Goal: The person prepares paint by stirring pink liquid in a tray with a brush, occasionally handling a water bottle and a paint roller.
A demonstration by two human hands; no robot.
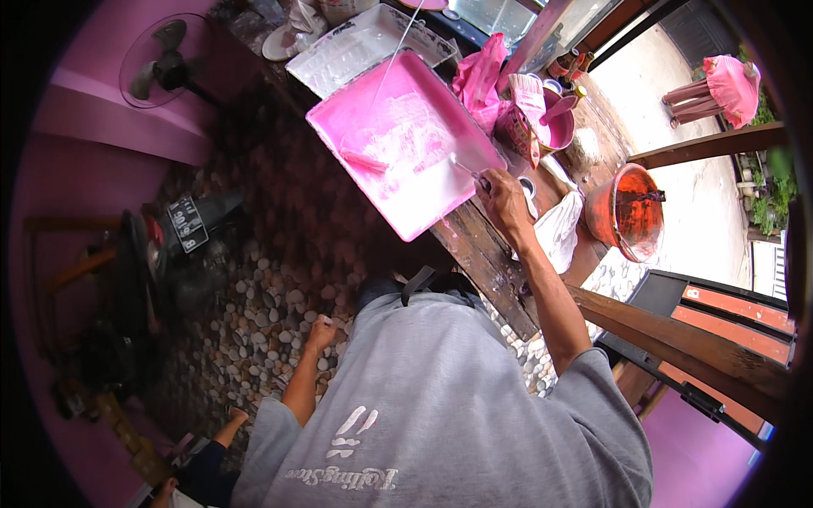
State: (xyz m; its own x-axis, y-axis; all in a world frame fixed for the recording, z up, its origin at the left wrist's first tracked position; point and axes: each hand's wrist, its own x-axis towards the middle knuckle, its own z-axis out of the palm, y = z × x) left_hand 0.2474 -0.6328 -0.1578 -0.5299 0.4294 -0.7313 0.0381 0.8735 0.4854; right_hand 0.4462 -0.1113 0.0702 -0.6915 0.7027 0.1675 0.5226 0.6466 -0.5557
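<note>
Grey T-shirt [457,364] nearest, filling 6 o'clock. Left hand [320,336] at 8 o'clock, low over the pebbled floor [262,339], well apart from the tray; looks loosely curled, can't tell if its fingers pinch anything. Right hand [506,199] at 2 o'clock, fingers wrapped round the handle end of a metal-shafted tool [462,164]; shaft points into the pink tray [339,118]. Tray sits at 12 o'clock: white and pink paint inside, pink bar-shaped piece [364,162] by its left wall. Wooden desk [470,245] under tray's right side. White cloth [559,229] and orange bucket [603,203] at 3. Pink-smeared pot [559,131] at 2, pink plastic bag [480,80] at 1, grey-white tray [339,72] at 11 behind the pink one. Motorcycle [222,206] at 9, fan [174,72] at 10. Farthest: person in pink top [732,89], 2 o'clock, outside.
</note>
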